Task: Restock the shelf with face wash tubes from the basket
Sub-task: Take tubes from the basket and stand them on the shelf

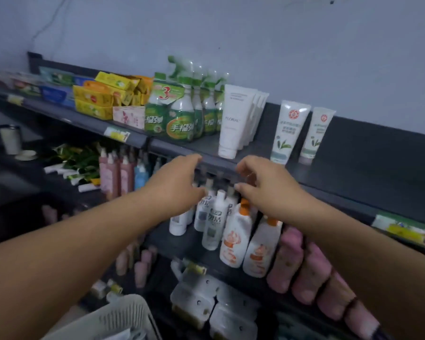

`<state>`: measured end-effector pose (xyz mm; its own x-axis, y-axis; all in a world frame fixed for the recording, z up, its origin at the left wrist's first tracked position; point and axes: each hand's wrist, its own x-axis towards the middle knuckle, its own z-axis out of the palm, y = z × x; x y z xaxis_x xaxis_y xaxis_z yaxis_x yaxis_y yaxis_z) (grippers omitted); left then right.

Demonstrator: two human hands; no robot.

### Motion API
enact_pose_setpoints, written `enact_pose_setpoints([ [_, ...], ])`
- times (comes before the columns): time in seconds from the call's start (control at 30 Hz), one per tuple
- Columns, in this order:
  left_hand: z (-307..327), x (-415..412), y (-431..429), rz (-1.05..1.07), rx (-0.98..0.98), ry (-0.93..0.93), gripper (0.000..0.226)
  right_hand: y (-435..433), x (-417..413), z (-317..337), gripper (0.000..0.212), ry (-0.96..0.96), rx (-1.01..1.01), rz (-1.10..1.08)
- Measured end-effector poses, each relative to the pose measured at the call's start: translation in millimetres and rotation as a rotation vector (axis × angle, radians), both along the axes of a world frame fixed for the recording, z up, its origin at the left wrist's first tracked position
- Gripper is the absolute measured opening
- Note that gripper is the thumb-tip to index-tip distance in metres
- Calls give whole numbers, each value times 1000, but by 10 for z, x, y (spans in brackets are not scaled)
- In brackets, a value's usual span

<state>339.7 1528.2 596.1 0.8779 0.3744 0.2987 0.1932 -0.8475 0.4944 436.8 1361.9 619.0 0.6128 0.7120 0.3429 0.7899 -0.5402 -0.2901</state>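
A person faces a dark store shelf [182, 149] packed with toiletries. At 7 o'clock, cut off by the frame's bottom edge, sits a white slatted basket [123, 315]. Only its rim and one pale shape inside show, so its contents cannot be told.

At centre, the left hand [179, 185] reaches toward the top shelf's front lip, fingers relaxed, grasping nothing. Just at its 3 o'clock, the right hand [263, 190] mirrors it, fingers loosely curled near the lip, also empty.

At 12 o'clock a row of white face wash tubes [236, 119] stands cap-down on the top shelf. At 2 o'clock two green-leaf tubes [290, 131] stand apart, with bare shelf beside them.

With both hands free, the next tube likely has to come from the basket. It would sit best cap-down, label forward, snug against its matching row so it does not topple.
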Motion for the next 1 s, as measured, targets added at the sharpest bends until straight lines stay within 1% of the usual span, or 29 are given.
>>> enact_pose_setpoints([
  [0.1, -369, -429, 403, 115, 72, 95, 76, 391, -251, -410, 52, 66, -160, 53],
  [0.2, -713, -798, 726, 197, 69, 157, 71, 755, -436, -850, 62, 68, -238, 114],
  [0.3, -1014, -1094, 953, 253, 74, 193, 75, 1069, -573, -1243, 68, 59, -283, 161],
  [0.47, -1460, -1397, 1161, 321, 72, 236, 70, 1474, -740, -1746, 69, 53, -325, 223],
  [0.63, -1938, -1562, 1322, 367, 76, 303, 80, 1760, -865, -2260, 70, 102, -346, 280],
  [0.77, -2317, -1661, 1456, 401, 29, 395, 84, 1893, -949, -2690, 69, 131, -368, 338],
  [1.0, -3088, -1749, 1600, 446, -100, 550, 83, 2089, -1033, -3567, 65, 242, -488, 373],
])
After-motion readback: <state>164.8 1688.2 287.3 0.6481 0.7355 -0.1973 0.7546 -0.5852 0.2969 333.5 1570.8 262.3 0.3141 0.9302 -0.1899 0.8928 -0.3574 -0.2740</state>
